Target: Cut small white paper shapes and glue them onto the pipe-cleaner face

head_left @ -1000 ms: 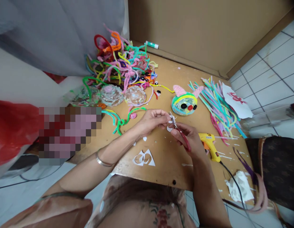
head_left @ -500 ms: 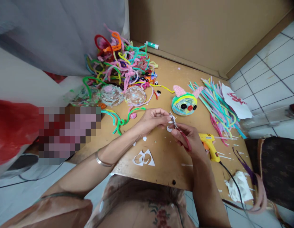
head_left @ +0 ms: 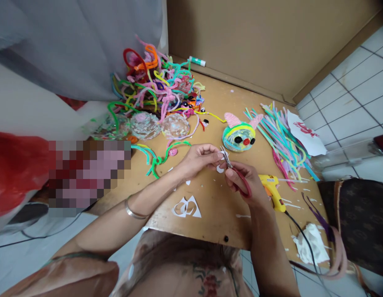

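Note:
My left hand (head_left: pixel 203 159) pinches a small piece of white paper (head_left: pixel 221 154) over the middle of the table. Red-handled scissors (head_left: pixel 244 184) are in my right hand (head_left: pixel 247 177), their blades pointing up and left at the paper. Another white paper piece (head_left: pixel 220 169) shows just below the blades. Beyond my hands sits a round figure (head_left: pixel 239 138) with pink ears, black eyes and a red nose. White paper offcuts (head_left: pixel 187 207) with curved holes lie nearer the table's front edge.
Tangled fuzzy stems (head_left: pixel 162 82) and clear round forms (head_left: pixel 175 126) fill the back left. To the right are straight stems (head_left: pixel 280 140), a yellow glue gun (head_left: pixel 274 192), crumpled white tissue (head_left: pixel 311 244) and a brown bag (head_left: pixel 361 222). A glue stick (head_left: pixel 197 61) lies at the back.
The scissor blades have shifted slightly against the paper, and the handles look a little more spread. The whole view has moved slightly. Both hands keep their holds.

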Demonstrator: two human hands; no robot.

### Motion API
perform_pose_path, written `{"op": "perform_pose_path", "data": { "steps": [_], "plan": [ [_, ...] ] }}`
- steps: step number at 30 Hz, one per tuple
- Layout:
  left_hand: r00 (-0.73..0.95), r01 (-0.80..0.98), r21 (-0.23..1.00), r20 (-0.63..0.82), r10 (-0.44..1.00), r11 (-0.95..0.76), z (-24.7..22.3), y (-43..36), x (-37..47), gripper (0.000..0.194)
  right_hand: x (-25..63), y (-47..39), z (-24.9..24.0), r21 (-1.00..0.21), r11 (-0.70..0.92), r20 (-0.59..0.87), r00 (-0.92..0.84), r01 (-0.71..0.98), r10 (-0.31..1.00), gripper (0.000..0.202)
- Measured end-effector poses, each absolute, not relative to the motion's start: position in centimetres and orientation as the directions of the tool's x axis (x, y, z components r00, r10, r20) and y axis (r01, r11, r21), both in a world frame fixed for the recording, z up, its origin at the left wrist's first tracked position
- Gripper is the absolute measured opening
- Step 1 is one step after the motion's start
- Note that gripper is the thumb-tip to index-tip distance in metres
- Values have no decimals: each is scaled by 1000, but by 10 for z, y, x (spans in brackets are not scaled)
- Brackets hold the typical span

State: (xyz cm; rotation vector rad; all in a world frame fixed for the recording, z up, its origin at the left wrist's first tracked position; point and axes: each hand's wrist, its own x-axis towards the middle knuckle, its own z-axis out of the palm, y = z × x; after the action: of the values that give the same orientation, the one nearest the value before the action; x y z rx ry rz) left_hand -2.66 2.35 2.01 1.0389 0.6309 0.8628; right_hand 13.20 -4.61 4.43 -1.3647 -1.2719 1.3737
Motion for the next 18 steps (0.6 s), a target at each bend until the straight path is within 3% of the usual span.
{"op": "perform_pose_path", "data": {
  "steps": [6, 18],
  "plan": [
    [545, -270, 953, 33, 838, 138, 22, 23, -28, 29, 133, -47, 47, -976, -190, -203, -132, 102, 970, 41],
    [550, -310, 923, -21, 835, 227, 21, 26, -29, 25, 132, -47, 50, -974, -196, -211, -149, 110, 966, 45]
  ]
}}
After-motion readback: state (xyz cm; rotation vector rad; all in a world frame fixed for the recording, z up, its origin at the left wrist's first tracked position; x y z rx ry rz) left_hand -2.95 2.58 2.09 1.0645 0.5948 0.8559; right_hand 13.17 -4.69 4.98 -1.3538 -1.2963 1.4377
